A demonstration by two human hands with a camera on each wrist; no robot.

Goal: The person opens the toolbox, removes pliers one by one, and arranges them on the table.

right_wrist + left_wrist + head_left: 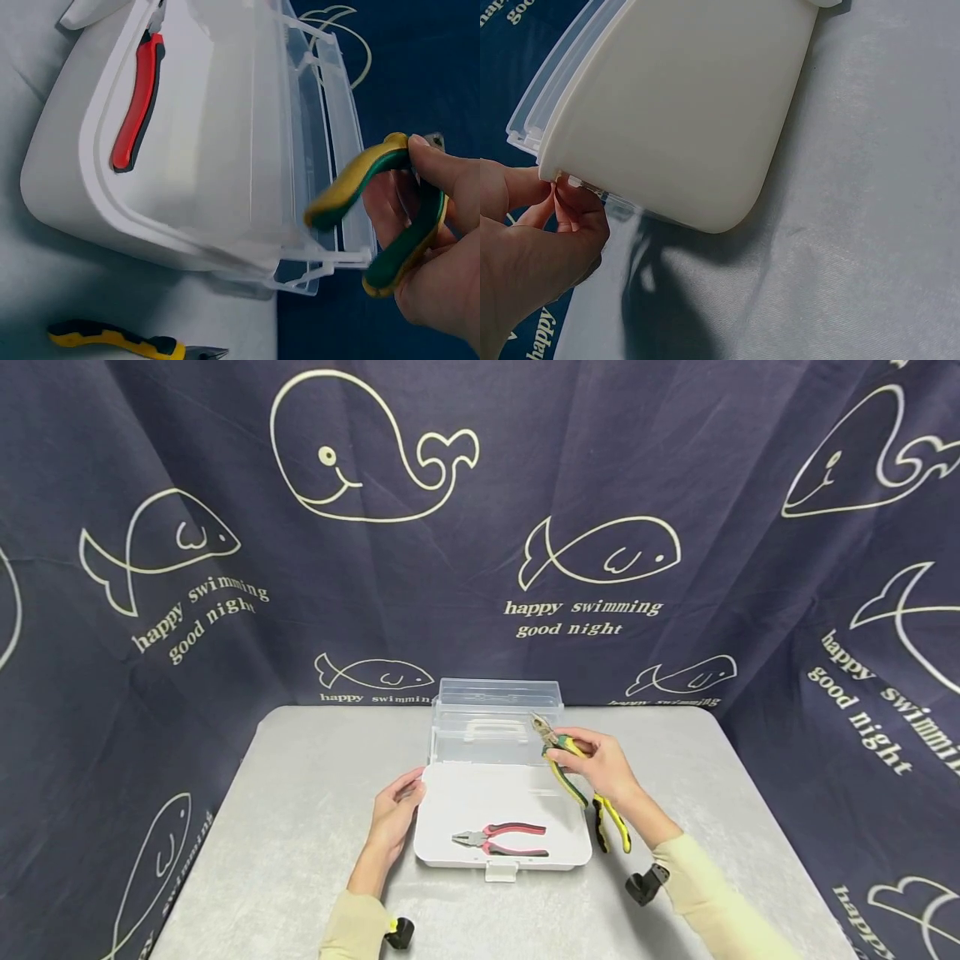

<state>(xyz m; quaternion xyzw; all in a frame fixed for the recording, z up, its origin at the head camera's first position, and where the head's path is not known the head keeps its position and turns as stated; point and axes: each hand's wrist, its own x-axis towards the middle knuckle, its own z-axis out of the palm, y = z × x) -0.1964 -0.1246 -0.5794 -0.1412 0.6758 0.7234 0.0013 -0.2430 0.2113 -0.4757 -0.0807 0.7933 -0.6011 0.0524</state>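
Note:
A white plastic storage box point(468, 797) has its transparent lid point(498, 693) swung open at the back. Inside, near the front wall, lie red-and-black pliers point(483, 841). My left hand point(393, 818) pinches the box's edge at its back left corner, thumb and fingertips together in the left wrist view. Above the box's right rear side, my right hand point(603, 768) grips green-and-yellow pliers point(543, 730) near their pivot. Their metal nose tilts up and away, and the spread handles point(397, 259) hang below the fingers.
Yellow-and-black pliers point(618, 823) lie on the grey table point(300, 827), just right of the box. A latch point(501, 870) sticks out from the box's front. Behind the table hangs a dark blue curtain point(480, 577) printed with whales and fish.

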